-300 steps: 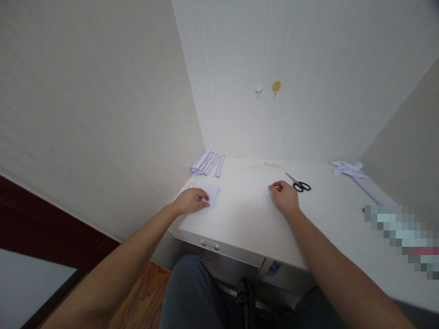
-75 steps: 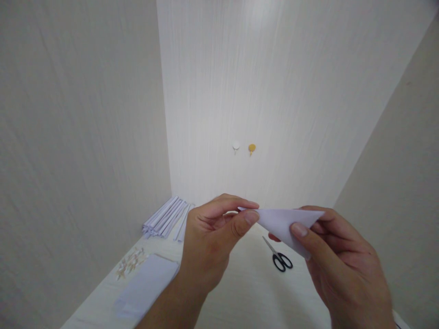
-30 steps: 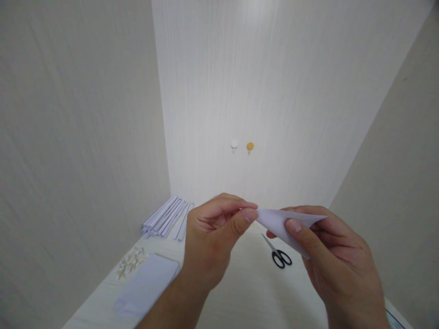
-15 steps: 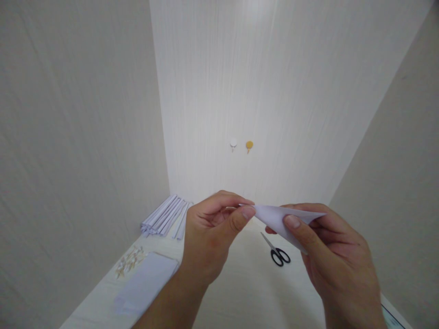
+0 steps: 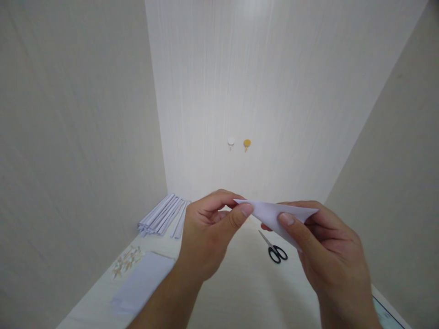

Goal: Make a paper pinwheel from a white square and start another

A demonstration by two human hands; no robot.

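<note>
Both hands hold up a piece of white paper (image 5: 269, 214), folded or rolled into a pointed, triangular shape, above the table. My left hand (image 5: 212, 233) pinches its narrow left tip between thumb and forefinger. At the wider right end, my right hand (image 5: 325, 251) grips it, thumb on the near face and the other fingers behind. Below the paper, a pair of scissors (image 5: 274, 252) with black handles lies on the table, blades pointing away to the upper left.
On the left of the table (image 5: 240, 292) lie a bundle of rolled white paper sticks (image 5: 159, 214), several cotton swabs (image 5: 126, 261) and a stack of white paper sheets (image 5: 144, 281). A white hook (image 5: 231, 141) and a yellow hook (image 5: 247, 143) are on the back wall. Walls rise on both sides.
The left finger and thumb have shifted slightly on the paper's tip, so more of its point shows. The whole view has moved a little; the right hand's grip looks the same.
</note>
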